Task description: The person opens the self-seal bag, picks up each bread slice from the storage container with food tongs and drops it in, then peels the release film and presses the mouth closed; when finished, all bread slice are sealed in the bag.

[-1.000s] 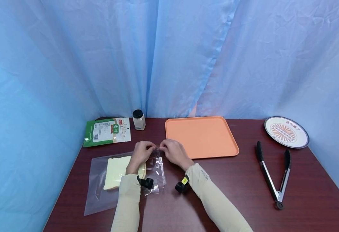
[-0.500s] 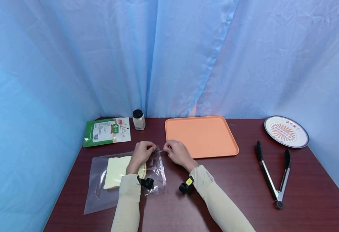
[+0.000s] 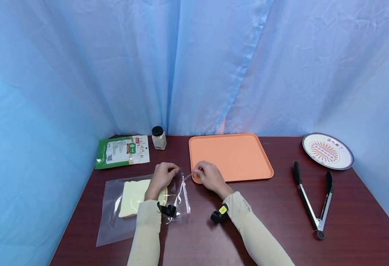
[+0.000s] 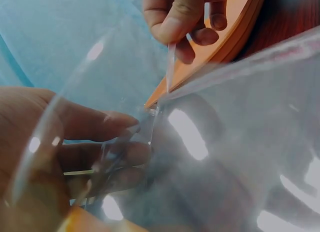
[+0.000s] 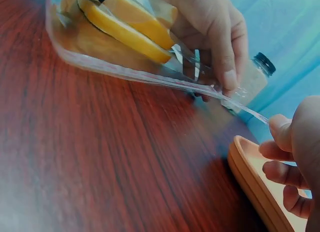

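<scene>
shifted rightward, right hand (image 3: pixel 211 177) pinches a strip (image 5: pixel 245 108) near the tray rim (image 5: pixel 245 172), left hand (image 3: pixel 162 178) pinching the bag (image 3: pixel 109 229) by its edge.

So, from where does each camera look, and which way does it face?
Head: worn on the head, facing forward and down at the table; left hand, right hand and sleeves show.
Left wrist: on that wrist, facing the clear bag; left hand at left, right at top.
Right wrist: on that wrist, facing over the table to the bag; right hand at right, left at top.
Both wrist views share the thin strip and orange tray.
</scene>
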Tool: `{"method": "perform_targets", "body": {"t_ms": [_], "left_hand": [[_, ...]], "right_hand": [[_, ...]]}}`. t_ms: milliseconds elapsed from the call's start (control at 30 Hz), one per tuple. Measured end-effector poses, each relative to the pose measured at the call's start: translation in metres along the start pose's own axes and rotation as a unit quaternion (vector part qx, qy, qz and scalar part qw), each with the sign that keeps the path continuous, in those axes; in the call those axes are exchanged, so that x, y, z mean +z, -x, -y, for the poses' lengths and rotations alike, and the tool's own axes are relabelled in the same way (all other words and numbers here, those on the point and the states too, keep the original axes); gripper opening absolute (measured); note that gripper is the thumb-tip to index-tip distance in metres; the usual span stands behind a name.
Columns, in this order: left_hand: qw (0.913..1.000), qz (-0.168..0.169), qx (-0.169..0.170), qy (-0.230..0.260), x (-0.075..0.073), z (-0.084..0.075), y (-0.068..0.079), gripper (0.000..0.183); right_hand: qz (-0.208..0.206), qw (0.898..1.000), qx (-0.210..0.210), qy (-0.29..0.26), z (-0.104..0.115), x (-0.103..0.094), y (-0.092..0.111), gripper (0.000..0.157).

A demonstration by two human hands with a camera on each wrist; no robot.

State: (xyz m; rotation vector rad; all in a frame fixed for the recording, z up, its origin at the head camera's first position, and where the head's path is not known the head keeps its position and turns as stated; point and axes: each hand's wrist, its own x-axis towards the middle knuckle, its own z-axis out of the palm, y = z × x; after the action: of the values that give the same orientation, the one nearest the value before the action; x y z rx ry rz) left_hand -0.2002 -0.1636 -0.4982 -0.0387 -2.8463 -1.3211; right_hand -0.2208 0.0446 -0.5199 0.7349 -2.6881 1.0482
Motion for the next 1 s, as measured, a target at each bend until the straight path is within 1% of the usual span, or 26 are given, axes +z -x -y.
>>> {"method": "perform_targets", "body": {"t_ms": [133, 300, 500, 767, 1000], "left_hand": [[1.0, -0.004, 0.002, 0.0, 0.0, 0.0, 0.001, 0.013], [1.0, 0.001, 0.004, 0.0, 0.001, 0.001, 0.001, 0.014], [1.0, 0.0, 0.002, 0.002, 0.001, 0.0, 0.001, 0.014], [0.9999, -0.002, -0.016, -0.004, 0.002, 0.001, 0.001, 0.015], [0.9999, -0.005, -0.013, -0.003, 0.003, 0.002, 0.001, 0.015]], "right_hand": [[-0.001, 1.0, 0.007, -0.009, -0.003, -0.003, 0.003, 0.007], [0.0, 1.0, 0.015, -0.016, -0.008, -0.006, 0.008, 0.008], [-0.015, 0.999, 0.021, -0.027, -0.013, -0.013, 0.014, 0.008], [-0.015, 0.999, 0.035, -0.037, -0.021, -0.02, 0.022, 0.007], [-0.018, 0.998, 0.047, -0.042, -0.025, -0.027, 0.028, 0.008]]}}
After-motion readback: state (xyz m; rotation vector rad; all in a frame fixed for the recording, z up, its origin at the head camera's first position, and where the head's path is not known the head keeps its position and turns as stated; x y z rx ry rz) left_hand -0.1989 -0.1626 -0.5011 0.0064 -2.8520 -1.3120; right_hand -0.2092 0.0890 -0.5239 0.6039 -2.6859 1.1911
